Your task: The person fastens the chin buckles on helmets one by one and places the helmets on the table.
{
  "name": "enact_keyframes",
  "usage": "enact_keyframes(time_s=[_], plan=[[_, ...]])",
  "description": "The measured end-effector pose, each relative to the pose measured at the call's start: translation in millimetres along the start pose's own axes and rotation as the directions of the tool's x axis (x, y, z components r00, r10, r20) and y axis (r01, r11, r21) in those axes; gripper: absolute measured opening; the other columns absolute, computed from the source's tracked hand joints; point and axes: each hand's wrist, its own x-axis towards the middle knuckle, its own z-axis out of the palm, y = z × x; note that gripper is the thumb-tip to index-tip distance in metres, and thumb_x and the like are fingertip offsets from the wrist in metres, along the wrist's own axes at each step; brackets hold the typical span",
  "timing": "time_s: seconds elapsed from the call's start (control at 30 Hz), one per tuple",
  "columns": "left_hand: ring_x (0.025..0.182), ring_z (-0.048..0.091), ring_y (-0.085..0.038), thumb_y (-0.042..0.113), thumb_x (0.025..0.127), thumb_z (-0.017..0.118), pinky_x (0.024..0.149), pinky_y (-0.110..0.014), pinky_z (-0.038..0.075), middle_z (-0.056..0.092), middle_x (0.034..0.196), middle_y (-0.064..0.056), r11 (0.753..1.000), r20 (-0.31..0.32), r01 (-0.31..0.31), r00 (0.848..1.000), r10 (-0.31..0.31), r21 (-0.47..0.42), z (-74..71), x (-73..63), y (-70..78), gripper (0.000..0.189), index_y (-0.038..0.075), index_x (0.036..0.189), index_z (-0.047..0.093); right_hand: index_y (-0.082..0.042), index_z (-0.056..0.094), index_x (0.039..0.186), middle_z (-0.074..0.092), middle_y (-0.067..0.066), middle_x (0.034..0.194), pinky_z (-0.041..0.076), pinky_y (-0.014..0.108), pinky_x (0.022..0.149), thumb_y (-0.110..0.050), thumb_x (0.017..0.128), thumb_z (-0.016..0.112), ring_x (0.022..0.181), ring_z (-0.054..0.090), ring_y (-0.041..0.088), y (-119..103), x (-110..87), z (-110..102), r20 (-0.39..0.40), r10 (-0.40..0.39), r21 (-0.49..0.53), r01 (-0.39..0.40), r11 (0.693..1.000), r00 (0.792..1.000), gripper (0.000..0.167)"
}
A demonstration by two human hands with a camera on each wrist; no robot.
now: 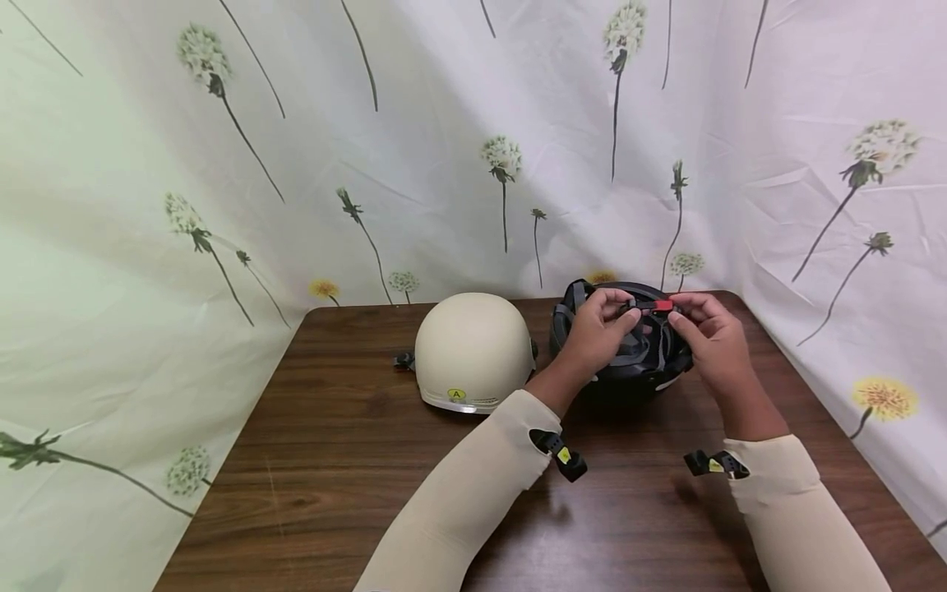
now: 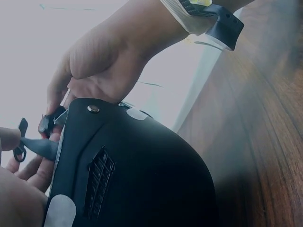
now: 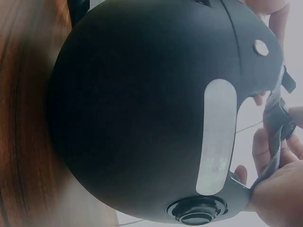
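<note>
A black helmet [image 1: 632, 382] lies upside down at the right of the table, its padded inside facing up. Over its opening, both hands hold the chin strap's black and red buckle [image 1: 662, 306]. My left hand [image 1: 610, 329] pinches the black end between thumb and fingers. At the red end, my right hand [image 1: 710, 337] pinches with thumb and forefinger. Grey strap webbing [image 3: 273, 106] runs along the helmet's edge in the right wrist view. Whether the buckle halves are joined, I cannot tell. The smooth outer shell [image 2: 137, 165] fills much of the left wrist view.
A cream helmet [image 1: 473, 349] stands upright left of the black one, with a yellow "A" sticker [image 1: 456, 395] and a dark strap piece [image 1: 404, 360] beside it. The brown wooden table [image 1: 318, 460] meets a dandelion-printed cloth [image 1: 444, 164] at its back and sides.
</note>
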Motion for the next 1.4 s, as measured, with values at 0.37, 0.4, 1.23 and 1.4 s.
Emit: enact_keyframes(time_s=[0.37,0.4,1.23,1.4], plan=[[0.118,0.068,-0.045,0.010,0.108,0.060,0.068,-0.023,0.042,0.073,0.120,-0.027,0.994,0.072,-0.091,0.993,0.096,-0.065,0.3,-1.8,-2.3,0.026,0.002,0.132,0.055,0.007,0.060,0.114,0.070,-0.004,0.109,0.052,0.014,0.084,0.001,0.103,0.062,0.097,0.066,0.006,1.7,1.2,0.9,0.024,-0.056,-0.083,0.057,0.995,0.998,0.013],[0.116,0.069,-0.044,0.011,0.108,0.060,0.067,-0.023,0.042,0.074,0.119,-0.026,0.994,0.073,-0.094,0.993,0.098,-0.056,0.1,-1.7,-2.8,0.026,0.002,0.132,0.055,0.009,0.060,0.115,0.069,-0.005,0.109,0.052,0.014,0.082,0.002,0.102,0.063,0.095,0.065,0.005,2.6,1.4,1.2,0.021,-0.068,-0.119,0.070,0.990,0.997,0.015],[0.101,0.075,-0.019,0.017,0.105,0.066,0.085,-0.024,0.054,0.070,0.124,-0.006,0.995,-0.023,0.069,0.997,-0.067,0.075,9.1,-1.3,-4.7,0.020,0.010,0.123,0.060,0.011,0.072,0.112,0.070,-0.017,0.096,0.048,0.013,0.069,-0.001,0.098,0.072,0.078,0.061,0.004,6.9,-1.7,1.6,-0.156,-0.201,-0.341,0.139,0.930,0.967,0.018],[0.096,0.073,-0.014,0.021,0.104,0.069,0.080,-0.024,0.053,0.070,0.116,0.003,0.986,-0.054,0.108,0.993,-0.102,0.129,12.0,-1.7,-3.2,0.019,0.014,0.121,0.062,0.011,0.072,0.112,0.071,-0.016,0.096,0.050,0.014,0.072,-0.002,0.099,0.072,0.081,0.063,0.005,6.2,-1.9,1.9,-0.178,-0.194,-0.311,0.132,0.941,0.965,0.019]])
